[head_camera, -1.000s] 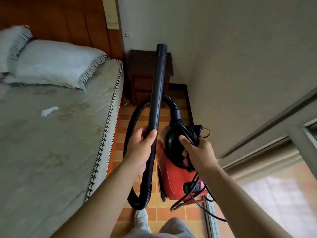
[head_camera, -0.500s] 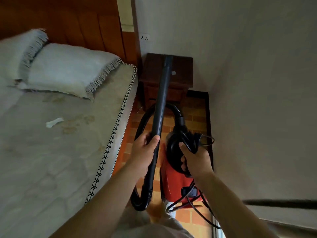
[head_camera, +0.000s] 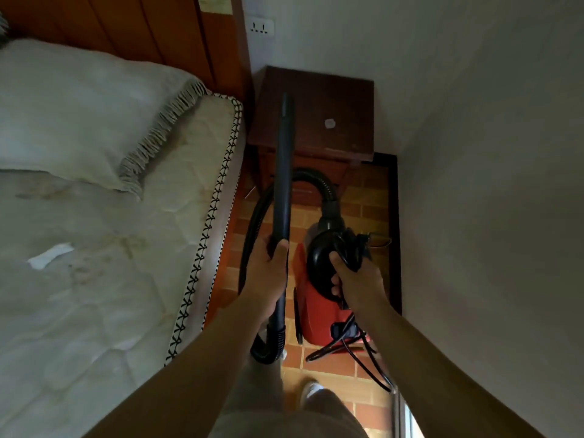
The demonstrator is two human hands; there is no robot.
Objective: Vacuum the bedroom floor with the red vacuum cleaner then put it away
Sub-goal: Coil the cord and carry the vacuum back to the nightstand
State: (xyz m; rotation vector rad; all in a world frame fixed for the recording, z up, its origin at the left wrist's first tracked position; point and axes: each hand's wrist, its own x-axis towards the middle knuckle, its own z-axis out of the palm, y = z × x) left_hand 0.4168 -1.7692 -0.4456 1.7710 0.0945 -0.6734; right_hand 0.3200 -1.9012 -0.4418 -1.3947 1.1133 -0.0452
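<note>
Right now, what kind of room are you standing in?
Most likely a bedroom: a bed with a fringed pillow against a wooden headboard, and a dark wooden nightstand in the corner. The narrow strip of tiled floor runs between bed and wall.

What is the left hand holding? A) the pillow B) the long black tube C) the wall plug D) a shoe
B: the left hand is wrapped around the long black tube, while the right hand grips the red vacuum cleaner by its black top.
</note>
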